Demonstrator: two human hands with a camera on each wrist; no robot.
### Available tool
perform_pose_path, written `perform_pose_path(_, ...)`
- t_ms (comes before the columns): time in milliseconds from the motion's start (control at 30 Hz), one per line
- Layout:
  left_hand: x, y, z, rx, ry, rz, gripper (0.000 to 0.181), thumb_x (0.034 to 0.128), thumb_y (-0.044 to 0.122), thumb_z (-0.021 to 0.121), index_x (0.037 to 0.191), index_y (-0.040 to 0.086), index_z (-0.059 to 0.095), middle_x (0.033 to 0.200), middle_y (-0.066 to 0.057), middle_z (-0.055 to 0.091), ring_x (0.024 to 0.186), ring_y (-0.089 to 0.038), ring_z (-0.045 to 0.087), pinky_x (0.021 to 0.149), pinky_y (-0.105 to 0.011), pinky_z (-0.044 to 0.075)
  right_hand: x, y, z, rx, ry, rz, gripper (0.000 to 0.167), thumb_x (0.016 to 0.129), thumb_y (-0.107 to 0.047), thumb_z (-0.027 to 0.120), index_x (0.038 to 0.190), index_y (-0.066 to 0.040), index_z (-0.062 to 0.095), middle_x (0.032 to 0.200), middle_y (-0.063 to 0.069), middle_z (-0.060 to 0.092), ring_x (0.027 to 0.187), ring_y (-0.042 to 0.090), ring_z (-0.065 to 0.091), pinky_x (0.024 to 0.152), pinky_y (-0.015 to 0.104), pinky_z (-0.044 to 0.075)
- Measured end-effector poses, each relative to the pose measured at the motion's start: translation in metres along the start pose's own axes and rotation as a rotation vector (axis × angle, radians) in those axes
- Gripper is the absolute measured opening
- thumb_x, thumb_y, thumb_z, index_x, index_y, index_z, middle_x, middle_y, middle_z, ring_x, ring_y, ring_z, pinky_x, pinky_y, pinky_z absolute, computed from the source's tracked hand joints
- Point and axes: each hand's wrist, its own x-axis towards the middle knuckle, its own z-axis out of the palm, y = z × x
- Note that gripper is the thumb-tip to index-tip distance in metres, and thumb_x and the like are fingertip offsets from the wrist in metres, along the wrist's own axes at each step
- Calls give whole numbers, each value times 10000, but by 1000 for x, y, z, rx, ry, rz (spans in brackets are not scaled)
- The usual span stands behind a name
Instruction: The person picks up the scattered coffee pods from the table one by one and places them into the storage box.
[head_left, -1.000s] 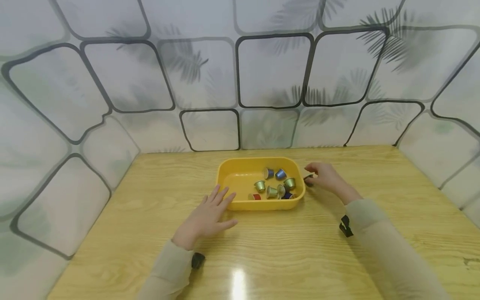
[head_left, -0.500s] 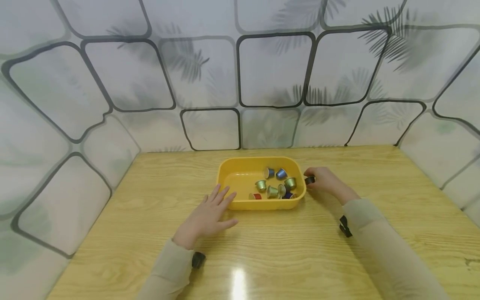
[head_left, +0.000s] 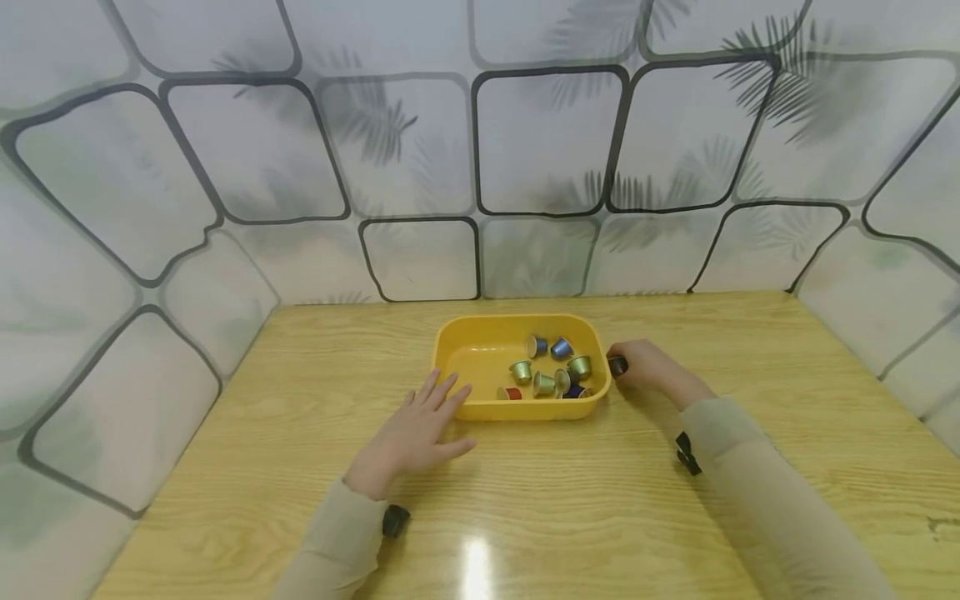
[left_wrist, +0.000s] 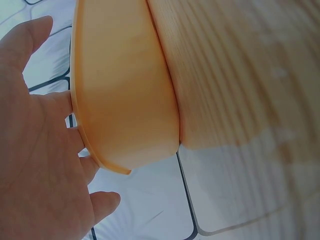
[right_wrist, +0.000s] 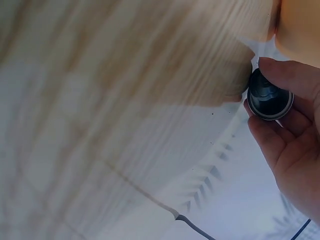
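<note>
A yellow tray (head_left: pixel 517 411) sits at the middle of the table, with several coffee capsules in its right half: blue (head_left: pixel 561 348), green (head_left: pixel 520 372), red (head_left: pixel 510 393) and dark ones. My left hand (head_left: pixel 408 437) has its fingers spread, the fingertips resting at the tray's near-left rim; the left wrist view shows them against the tray wall (left_wrist: pixel 125 85). Just outside the tray's right end, my right hand (head_left: pixel 652 367) pinches a black coffee capsule (right_wrist: pixel 270 97) between thumb and fingers. In the right wrist view its rim points toward the camera.
The wooden table (head_left: pixel 540 500) runs around the tray on every side. A patterned backdrop (head_left: pixel 551 142) rises behind it and at both sides. Black wrist cameras hang under the left sleeve (head_left: pixel 337 533) and the right sleeve (head_left: pixel 757 467).
My right hand has taken the black capsule between thumb and fingers, turning it upright and settling slightly lower beside the tray's right end. The left hand and tray have stayed still.
</note>
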Motion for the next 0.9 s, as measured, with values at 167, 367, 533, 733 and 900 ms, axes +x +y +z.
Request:
perform_pose_path(167, 0, 0, 0, 2, -5, -7, 722, 861, 522, 452, 1423, 143, 202, 1469, -94, 98, 1324, -260, -56, 1007, -534, 116, 0, -2, -1, -15, -4, -3, 236, 694, 23, 608, 930, 33, 616, 856, 124, 616, 809, 291, 562, 739, 445, 437)
perform_pose_path(367, -1, 1, -1, 6, -8, -5, 730, 861, 538, 435, 1421, 129, 204, 1467, -104, 100, 1324, -268, -55, 1004, -539, 122, -1, -2, 0, 1, 16, 6, 222, 729, 8, 609, 950, 26, 620, 884, 127, 620, 847, 311, 563, 764, 455, 432)
perform_pose_path(533, 0, 1, -2, 0, -6, 1, 724, 866, 518, 447, 1420, 119, 205, 1465, -111, 101, 1323, -275, -52, 1003, -541, 121, -3, -3, -3, 20, 50, 29, 255, 738, -6, 604, 989, 32, 613, 919, 154, 619, 873, 327, 558, 778, 467, 424)
perform_pose_path(733, 0, 0, -1, 13, 0, 7, 729, 864, 526, 443, 1421, 123, 201, 1465, -111, 100, 1324, -282, -37, 1001, -544, 129, -6, -3, -11, 11, 122, -13, 318, 724, -14, 635, 1026, 73, 585, 947, 212, 606, 854, 345, 559, 746, 466, 436)
perform_pose_path(900, 0, 0, 0, 3, 7, 10, 730, 862, 521, 452, 1420, 120, 205, 1464, -116, 108, 1324, -283, -36, 996, -552, 132, -8, -4, -19, 20, 147, -33, 346, 742, -22, 657, 1056, 92, 567, 963, 228, 595, 825, 325, 562, 698, 439, 454)
